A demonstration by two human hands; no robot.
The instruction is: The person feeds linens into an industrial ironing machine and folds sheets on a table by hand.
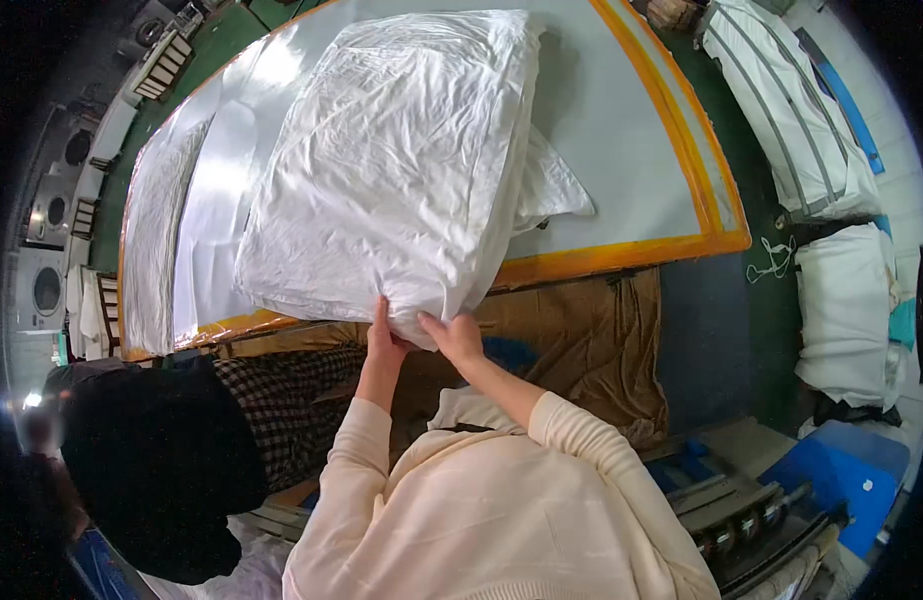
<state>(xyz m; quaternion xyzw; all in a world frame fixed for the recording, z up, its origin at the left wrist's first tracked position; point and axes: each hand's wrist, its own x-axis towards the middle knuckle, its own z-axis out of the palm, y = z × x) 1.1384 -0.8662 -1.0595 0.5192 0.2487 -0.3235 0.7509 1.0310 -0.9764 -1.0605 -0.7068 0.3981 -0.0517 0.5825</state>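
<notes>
A large folded white cloth (392, 160) lies on a grey table (622, 130) edged with orange tape, its near edge reaching over the table's front edge. My left hand (384, 345) grips that near edge, thumb on top and fingers beneath the fabric. Just right of it, my right hand (456, 338) pinches the same edge close to the near right corner. The fabric bunches between the two hands. A loose flap of white cloth (554, 185) sticks out to the right from under the stack.
Another flat white cloth (160, 235) lies at the table's left end. A person in black (162, 465) stands close on my left. Brown fabric (592, 350) hangs below the table edge. White bundles (847, 310) and a blue bin (842, 480) are on the right.
</notes>
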